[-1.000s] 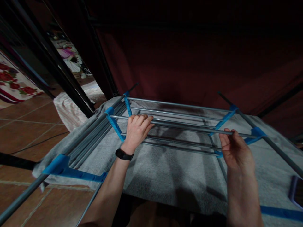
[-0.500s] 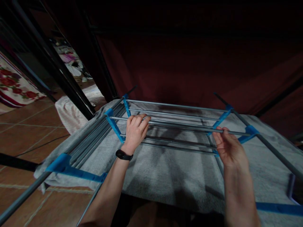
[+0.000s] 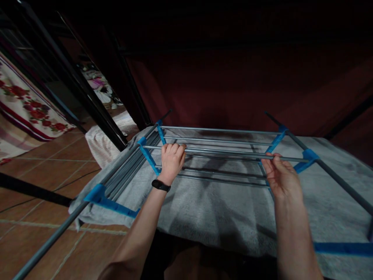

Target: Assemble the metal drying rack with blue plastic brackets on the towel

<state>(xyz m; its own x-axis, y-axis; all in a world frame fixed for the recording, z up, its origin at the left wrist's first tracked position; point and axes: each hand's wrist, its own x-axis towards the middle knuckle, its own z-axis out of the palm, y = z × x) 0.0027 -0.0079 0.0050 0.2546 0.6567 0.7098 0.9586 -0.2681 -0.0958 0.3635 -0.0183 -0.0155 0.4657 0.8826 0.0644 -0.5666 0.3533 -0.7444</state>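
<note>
Head cam, L hand [image 3: 173, 158] curled round grey rod [image 3: 224, 152], R hand [image 3: 278, 173] pinching it, long axis approx L-to-R

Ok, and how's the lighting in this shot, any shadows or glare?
Head view: dim overall, with the red backdrop fading to near black above; soft shadows lie across the grey cloth; the metal bars show pale highlights, no harsh glare; the clutter is too indistinct to identify.

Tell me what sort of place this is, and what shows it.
Probably a room in a home, perhaps a bedroom: a flowered cloth at the left, a tiled floor, and a grey blanket under the rack.
</note>
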